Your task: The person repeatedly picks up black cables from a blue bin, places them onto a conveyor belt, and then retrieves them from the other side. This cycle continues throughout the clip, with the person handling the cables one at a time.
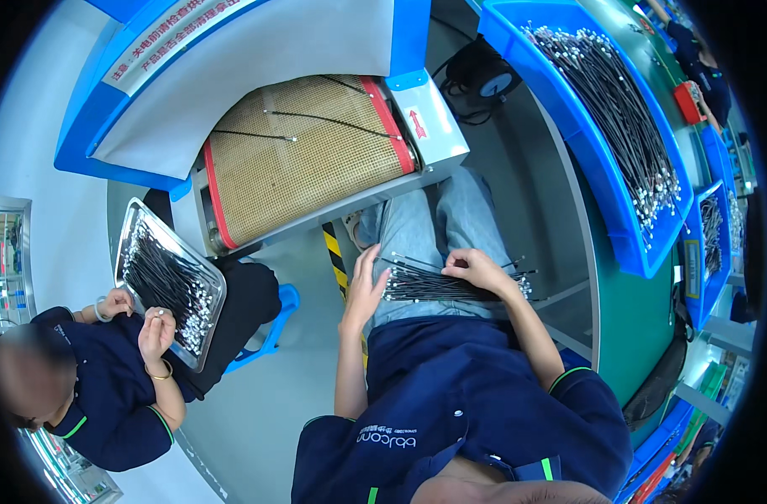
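A bundle of thin black cables [434, 290] with silvery connector ends lies across my lap on blue jeans. At its left end is my left hand [365, 290], fingers mostly stretched out and up against the connector tips. Over the bundle's upper right part, my right hand [477, 270] is closed in a pinch on a cable near the top of the bundle. The hand itself partly hides that cable. A few cables at the top lie askew from the others.
Ahead, a mesh conveyor belt [308, 168] with red edges carries several loose cables. At right, a blue bin [581, 139] of cables stands on a green worktable [623, 353]. At left, a seated co-worker [106, 378] handles cables over a metal tray [211, 340].
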`<state>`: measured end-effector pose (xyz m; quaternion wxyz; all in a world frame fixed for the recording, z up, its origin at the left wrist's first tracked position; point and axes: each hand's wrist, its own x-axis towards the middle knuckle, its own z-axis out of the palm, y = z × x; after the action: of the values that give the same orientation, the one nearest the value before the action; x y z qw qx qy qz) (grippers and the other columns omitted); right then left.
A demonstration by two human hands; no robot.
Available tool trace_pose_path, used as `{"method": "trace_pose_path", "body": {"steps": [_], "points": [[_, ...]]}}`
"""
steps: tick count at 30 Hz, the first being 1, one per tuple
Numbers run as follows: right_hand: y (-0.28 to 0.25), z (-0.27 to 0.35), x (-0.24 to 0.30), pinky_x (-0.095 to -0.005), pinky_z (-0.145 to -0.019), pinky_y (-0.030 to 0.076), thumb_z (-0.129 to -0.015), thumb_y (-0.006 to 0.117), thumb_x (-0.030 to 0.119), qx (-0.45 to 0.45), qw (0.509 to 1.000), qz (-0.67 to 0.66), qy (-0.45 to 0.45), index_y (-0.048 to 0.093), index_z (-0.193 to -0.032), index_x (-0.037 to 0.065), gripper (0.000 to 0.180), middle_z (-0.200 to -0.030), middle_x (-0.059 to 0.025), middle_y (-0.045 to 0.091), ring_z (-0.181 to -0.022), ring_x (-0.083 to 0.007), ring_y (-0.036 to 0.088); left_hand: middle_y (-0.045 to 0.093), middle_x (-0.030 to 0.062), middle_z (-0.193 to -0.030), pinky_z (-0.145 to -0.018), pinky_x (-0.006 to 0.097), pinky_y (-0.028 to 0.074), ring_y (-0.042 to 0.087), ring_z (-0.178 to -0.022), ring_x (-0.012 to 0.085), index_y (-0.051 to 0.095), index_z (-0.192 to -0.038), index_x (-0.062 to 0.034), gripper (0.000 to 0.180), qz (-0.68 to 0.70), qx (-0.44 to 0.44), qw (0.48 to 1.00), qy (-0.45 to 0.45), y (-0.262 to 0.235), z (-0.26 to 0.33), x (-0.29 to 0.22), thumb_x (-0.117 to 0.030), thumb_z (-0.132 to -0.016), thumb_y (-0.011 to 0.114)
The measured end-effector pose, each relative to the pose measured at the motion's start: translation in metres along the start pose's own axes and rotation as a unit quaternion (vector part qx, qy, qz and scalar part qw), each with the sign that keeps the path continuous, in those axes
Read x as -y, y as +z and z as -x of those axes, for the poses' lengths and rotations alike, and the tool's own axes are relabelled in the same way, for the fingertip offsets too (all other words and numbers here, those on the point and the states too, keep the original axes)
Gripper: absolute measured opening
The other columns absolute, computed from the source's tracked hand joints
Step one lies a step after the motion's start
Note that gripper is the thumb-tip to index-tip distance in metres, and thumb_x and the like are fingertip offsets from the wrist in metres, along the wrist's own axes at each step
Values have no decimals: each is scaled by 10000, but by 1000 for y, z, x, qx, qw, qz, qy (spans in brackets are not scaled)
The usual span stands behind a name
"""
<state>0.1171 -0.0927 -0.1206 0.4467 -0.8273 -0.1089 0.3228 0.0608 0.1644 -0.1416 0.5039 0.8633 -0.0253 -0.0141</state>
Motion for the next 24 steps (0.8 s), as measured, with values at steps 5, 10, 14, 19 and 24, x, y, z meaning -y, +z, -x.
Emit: {"method": "trace_pose_path", "body": {"steps": [5, 10, 14, 19, 24], "points": [[-3, 0, 11, -302, -577, 407, -849, 666, 234, 5, 998, -64, 4, 613, -808, 9, 235, -634, -44, 565, -589, -128, 502, 426, 149, -1331, -1019, 370, 371, 438, -1227, 329, 458, -1307, -58, 434, -48, 123, 991, -20, 2, -11, 2, -150, -900, 577], [-18, 8, 1, -267, -572, 407, -868, 648, 206, -24, 996, -80, -10, 627, -851, 10, 198, -648, -1, 550, -611, -84, 504, 447, 190, -1333, -1062, 437, 313, 401, -1264, 350, 459, -1301, -13, 522, -117, 46, 992, 4, 12, -13, -14, -282, -879, 606], [-46, 43, 30, -205, -566, 389, -886, 632, 174, -80, 959, -268, 32, 643, -913, 30, 147, -688, 45, 548, -632, -32, 496, 430, 220, -1366, -1105, 494, 230, 357, -1316, 343, 447, -1298, 33, 651, -267, 86, 960, 24, 29, -7, -43, -429, -862, 590], [-89, 78, 86, -174, -544, 376, -886, 620, 107, -128, 957, -259, -31, 643, -924, 17, 101, -695, 32, 562, -613, -26, 496, 520, 210, -1251, -1067, 473, 295, 440, -1230, 351, 502, -1261, -23, 597, -179, 274, 940, 97, 89, 2, -43, -452, -853, 583], [-92, 43, 102, -242, -553, 417, -876, 621, 158, -151, 986, -25, -69, 644, -898, -6, 167, -669, -45, 595, -606, -79, 540, 587, 164, -1132, -998, 445, 371, 525, -1111, 322, 566, -1174, -21, 477, -141, 189, 959, 159, 88, 1, -41, -384, -865, 592]]}}
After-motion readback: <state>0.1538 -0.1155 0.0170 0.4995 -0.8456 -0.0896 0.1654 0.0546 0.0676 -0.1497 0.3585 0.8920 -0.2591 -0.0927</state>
